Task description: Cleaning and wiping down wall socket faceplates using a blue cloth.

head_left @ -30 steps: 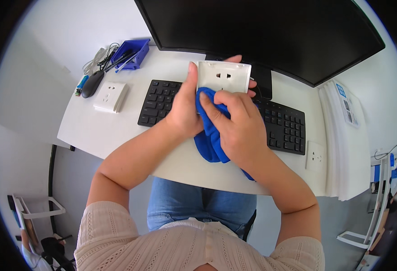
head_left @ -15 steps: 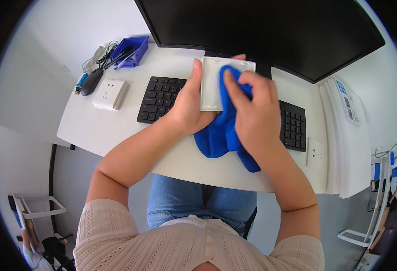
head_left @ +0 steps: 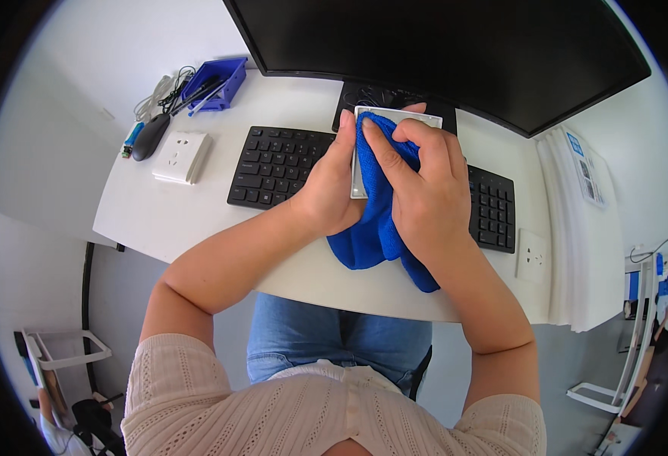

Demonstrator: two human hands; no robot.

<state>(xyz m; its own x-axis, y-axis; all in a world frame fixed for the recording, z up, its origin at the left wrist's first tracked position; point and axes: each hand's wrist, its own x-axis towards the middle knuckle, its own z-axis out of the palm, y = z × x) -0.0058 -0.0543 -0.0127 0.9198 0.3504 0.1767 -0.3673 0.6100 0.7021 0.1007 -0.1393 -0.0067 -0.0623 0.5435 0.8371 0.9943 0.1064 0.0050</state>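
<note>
My left hand (head_left: 325, 196) grips a white wall socket plate (head_left: 360, 152) by its left edge, holding it above the black keyboard (head_left: 273, 163). My right hand (head_left: 423, 190) presses a blue cloth (head_left: 372, 228) flat against the plate's face, so most of the plate is hidden. The cloth's loose end hangs down over the front edge of the white desk (head_left: 167, 220).
A second white socket plate (head_left: 181, 156) lies left of the keyboard, a third (head_left: 532, 257) at its right. A black mouse (head_left: 150, 137), a blue tray with pens (head_left: 214, 82) and cables sit at the back left. A large black monitor (head_left: 440, 53) stands behind.
My right hand has moved the cloth up from the plate's lower edge over its face. The plate has turned from facing me to being largely covered and held more upright.
</note>
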